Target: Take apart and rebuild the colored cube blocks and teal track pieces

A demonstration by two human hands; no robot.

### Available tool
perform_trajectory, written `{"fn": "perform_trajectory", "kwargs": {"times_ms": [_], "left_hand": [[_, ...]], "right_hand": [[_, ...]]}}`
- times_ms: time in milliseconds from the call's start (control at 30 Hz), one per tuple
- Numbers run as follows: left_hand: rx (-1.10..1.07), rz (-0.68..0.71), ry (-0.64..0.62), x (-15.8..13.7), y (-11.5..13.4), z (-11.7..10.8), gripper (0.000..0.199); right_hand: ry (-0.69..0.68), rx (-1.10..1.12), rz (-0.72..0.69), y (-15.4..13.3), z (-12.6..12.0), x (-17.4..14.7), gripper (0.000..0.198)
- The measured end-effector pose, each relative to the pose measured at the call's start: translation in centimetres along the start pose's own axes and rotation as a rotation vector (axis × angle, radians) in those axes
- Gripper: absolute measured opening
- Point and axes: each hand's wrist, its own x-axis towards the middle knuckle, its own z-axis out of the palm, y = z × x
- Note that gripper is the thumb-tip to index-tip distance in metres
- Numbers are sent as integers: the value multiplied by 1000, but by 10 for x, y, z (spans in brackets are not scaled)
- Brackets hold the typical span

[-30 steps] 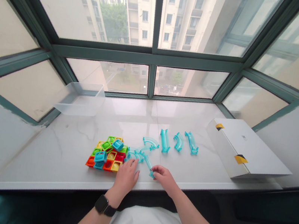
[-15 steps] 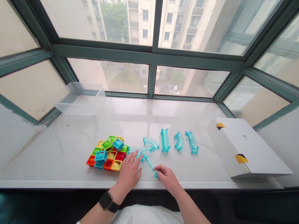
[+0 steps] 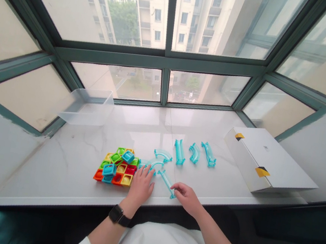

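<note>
My left hand (image 3: 141,184) lies flat with its fingers apart, the fingertips over the near edge of some clear blue curved track pieces (image 3: 156,163). Part of those pieces is hidden under it. My right hand (image 3: 184,194) pinches the near end of a straight clear blue track piece (image 3: 166,182), which slants across the white sill between both hands. Just left of my left hand sits a cluster of colourful square blocks (image 3: 121,168) in red, yellow, green and blue. Another curved track piece (image 3: 163,155) lies behind the ones at my fingertips.
Farther right stand a wide straight track piece (image 3: 179,152), a short curved one (image 3: 194,153) and another long one (image 3: 208,154). A clear plastic bin (image 3: 89,116) is at the back left. A white box (image 3: 271,162) occupies the right side. Windows close off the back.
My right hand has drawn the straight piece toward me and to the right. Its far end now lies apart from the curved pieces. My left hand has hardly moved.
</note>
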Motion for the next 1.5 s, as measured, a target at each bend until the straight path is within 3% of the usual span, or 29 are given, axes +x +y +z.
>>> {"fn": "perform_trajectory", "kwargs": {"times_ms": [167, 267, 433, 533, 800, 1500], "left_hand": [[-67, 2, 46, -4, 7, -11, 42], [-267, 18, 70, -9, 21, -25, 30], [-761, -101, -111, -13, 48, -46, 41], [-892, -175, -174, -11, 57, -48, 38], [-944, -247, -172, -9, 61, -45, 33], [-771, -202, -157, -14, 60, -43, 10]], "right_hand": [[90, -46, -112, -12, -7, -6, 21], [120, -94, -211, -24, -5, -6, 20], [142, -181, -353, -37, 7, -2, 22], [178, -209, -382, -40, 15, 0, 33], [211, -254, -367, -40, 20, -2, 52], [208, -116, -352, -41, 33, -5, 35]]}}
